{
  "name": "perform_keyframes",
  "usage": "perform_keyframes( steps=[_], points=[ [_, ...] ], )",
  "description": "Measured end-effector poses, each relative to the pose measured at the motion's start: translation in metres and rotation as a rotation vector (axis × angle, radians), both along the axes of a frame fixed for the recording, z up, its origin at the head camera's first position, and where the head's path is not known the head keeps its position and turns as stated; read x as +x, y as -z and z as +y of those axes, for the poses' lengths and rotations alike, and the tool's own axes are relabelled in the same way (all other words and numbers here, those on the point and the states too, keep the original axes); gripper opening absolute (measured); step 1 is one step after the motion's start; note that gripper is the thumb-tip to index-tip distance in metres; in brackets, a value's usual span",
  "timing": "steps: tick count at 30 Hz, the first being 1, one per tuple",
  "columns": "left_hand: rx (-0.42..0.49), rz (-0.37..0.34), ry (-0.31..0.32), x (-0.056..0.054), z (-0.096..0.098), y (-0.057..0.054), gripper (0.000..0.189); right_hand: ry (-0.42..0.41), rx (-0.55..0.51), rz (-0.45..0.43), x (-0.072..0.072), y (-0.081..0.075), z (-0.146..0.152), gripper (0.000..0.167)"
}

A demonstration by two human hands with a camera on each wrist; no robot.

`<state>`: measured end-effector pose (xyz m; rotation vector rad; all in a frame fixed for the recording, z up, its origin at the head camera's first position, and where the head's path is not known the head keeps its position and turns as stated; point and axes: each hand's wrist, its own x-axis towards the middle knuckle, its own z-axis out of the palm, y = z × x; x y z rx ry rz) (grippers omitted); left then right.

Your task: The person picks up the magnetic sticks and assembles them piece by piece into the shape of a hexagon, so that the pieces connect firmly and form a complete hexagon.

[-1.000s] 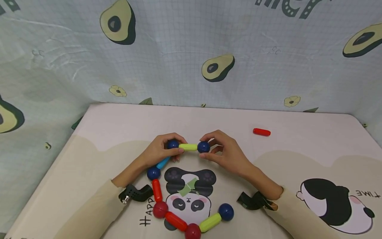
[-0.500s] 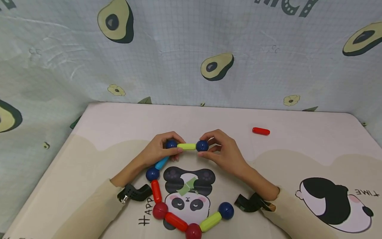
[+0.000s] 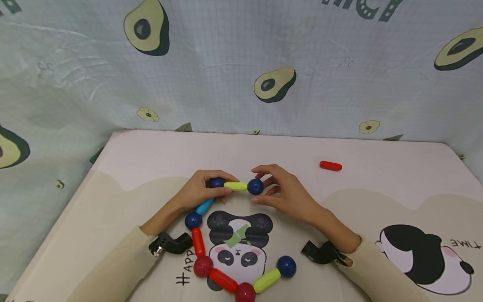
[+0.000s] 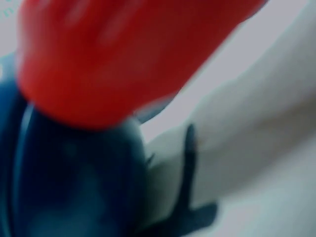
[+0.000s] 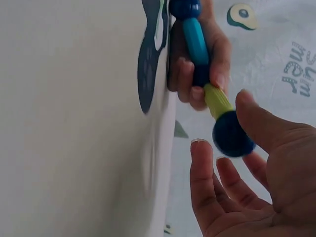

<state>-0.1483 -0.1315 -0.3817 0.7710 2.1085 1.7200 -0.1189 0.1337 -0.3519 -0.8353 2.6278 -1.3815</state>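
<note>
My left hand grips a dark blue ball at the joint of a chain of toy balls and sticks. From that joint a yellow-green stick runs right to another blue ball. My right hand is spread loosely around this end ball, its thumb and index finger apart from it; the right wrist view shows the ball between thumb and fingers. Down from the left hand go a light blue stick, a blue ball and a red stick.
The chain continues through a red ball, a second red stick, another red ball and a yellow-green stick to a blue ball. A loose red stick lies at the back right of the table.
The right thumb and fingertips, earlier on the end ball, have spread off it. The left hand keeps its grip, and the rest of the chain stays put.
</note>
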Motion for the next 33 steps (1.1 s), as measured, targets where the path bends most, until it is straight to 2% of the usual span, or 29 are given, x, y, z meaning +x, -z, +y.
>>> perform_keyframes(
  steps=[5, 11, 15, 18, 21, 25, 33],
  points=[
    [-0.005, 0.012, 0.016, -0.001, 0.001, 0.000, 0.026, 0.053, 0.052, 0.073, -0.004, -0.007, 0.026, 0.062],
    [-0.018, 0.024, 0.021, -0.001, 0.000, -0.001, 0.026, 0.216, 0.123, 0.195, -0.011, -0.008, 0.071, 0.051],
    [-0.032, 0.026, 0.018, -0.002, 0.000, 0.000, 0.027, 0.323, 0.155, 0.221, -0.014, -0.008, 0.099, 0.045],
    [-0.042, 0.028, 0.016, -0.002, -0.001, 0.001, 0.027, 0.402, 0.186, 0.205, -0.017, -0.006, 0.116, 0.044],
    [-0.046, 0.032, 0.023, -0.002, -0.001, 0.002, 0.027, 0.444, 0.232, 0.188, -0.020, -0.001, 0.128, 0.048],
    [-0.042, 0.036, 0.033, -0.002, 0.000, 0.003, 0.027, 0.456, 0.275, 0.171, -0.022, 0.004, 0.135, 0.051],
    [-0.039, 0.056, 0.040, -0.002, -0.001, 0.004, 0.026, 0.463, 0.285, 0.128, -0.021, 0.006, 0.136, 0.049]
  ],
)
